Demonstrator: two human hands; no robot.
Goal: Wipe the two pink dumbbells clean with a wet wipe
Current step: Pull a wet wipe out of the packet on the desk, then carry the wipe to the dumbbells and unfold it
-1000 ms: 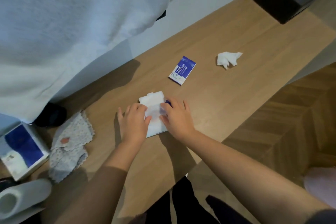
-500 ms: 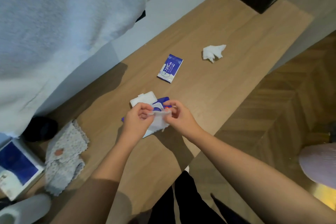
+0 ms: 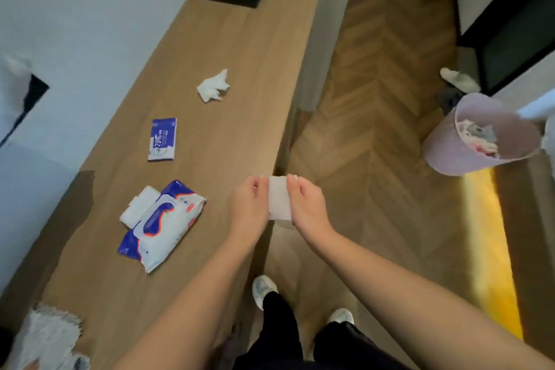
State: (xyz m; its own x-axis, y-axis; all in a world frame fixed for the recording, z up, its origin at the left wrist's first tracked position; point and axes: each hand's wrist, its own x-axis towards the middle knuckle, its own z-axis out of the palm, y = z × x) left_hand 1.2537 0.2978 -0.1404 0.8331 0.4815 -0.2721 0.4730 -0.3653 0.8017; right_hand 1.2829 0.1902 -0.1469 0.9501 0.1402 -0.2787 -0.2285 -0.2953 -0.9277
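Two hands: the left hand (image 3: 250, 204) and the right hand (image 3: 307, 207) each pinched one side edge of a white wet wipe (image 3: 280, 202), stretched flat between them over the counter (image 3: 240, 69) edge.
Wipe's long axis: ran away from the person; both hands equally near.
Dumbbells: none in view, so which way they lay from the hands could not be told.
Wipe pack (image 3: 163, 224): left of the hands, lid open, print unreadable.
Small sachet (image 3: 162, 140): farther back, blue, large figures like "75%", not certain.
Crumpled tissue (image 3: 213, 86): beyond the sachet.
Pink bin (image 3: 450, 150): on the floor, far right.
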